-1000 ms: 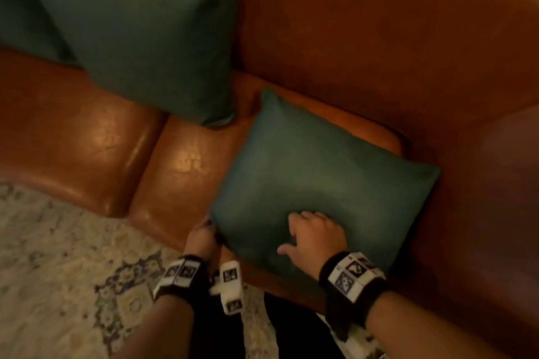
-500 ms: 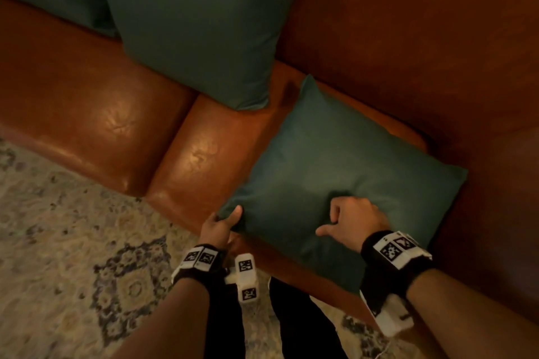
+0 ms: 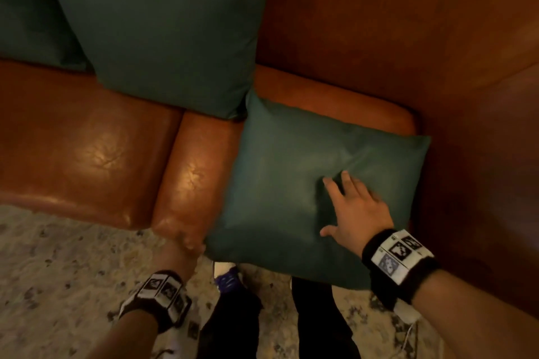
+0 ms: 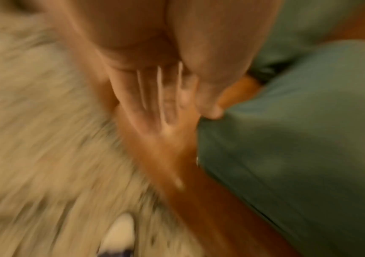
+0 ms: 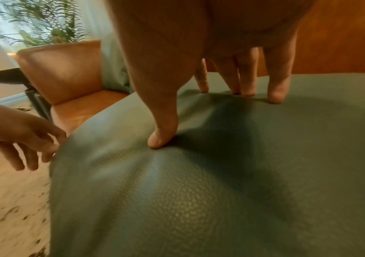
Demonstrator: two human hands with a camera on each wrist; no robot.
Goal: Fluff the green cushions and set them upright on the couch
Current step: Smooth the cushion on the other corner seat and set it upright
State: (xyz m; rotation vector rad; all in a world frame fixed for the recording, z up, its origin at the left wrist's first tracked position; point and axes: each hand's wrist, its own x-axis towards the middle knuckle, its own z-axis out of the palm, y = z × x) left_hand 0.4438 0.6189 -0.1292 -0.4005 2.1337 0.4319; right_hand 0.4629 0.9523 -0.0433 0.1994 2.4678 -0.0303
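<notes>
**Flat cushion lying under the right hand, left hand at its near corner**

The cushion (image 3: pixel 306 183) is lying flat on the couch (image 3: pixel 87 154) seat, at the end by the armrest, its near edge hanging slightly past the seat front. It is sitting square to the seat, so no side reads as clearly longer; the far edge is facing the backrest, and that is the way it will need to tip to stand up.

The right hand (image 3: pixel 354 213) is pressing down on the right half of the cushion, fingers spread and fairly straight, thumb and fingertips (image 5: pixel 276 98) denting the cover. It is gripping nothing, only bearing on the surface.

The left hand (image 3: pixel 189 242) is sitting at the near-left corner, blurred in the head view. In the right wrist view its fingers are hanging loosely curled just beside the cushion's edge, and the left wrist view shows the thumb touching the corner. I cannot tell whether it is pinching the cover.

The right hand is the nearer to the cushion's middle, the left the nearer to an edge worth grabbing. Judging from this, the cushion is not yet upright, and raising it will call for taking both near corners and swinging the near edge up.

A second cushion (image 3: pixel 163 26) is already leaning upright against the backrest, its lower corner just beside the flat one's far-left corner.
</notes>
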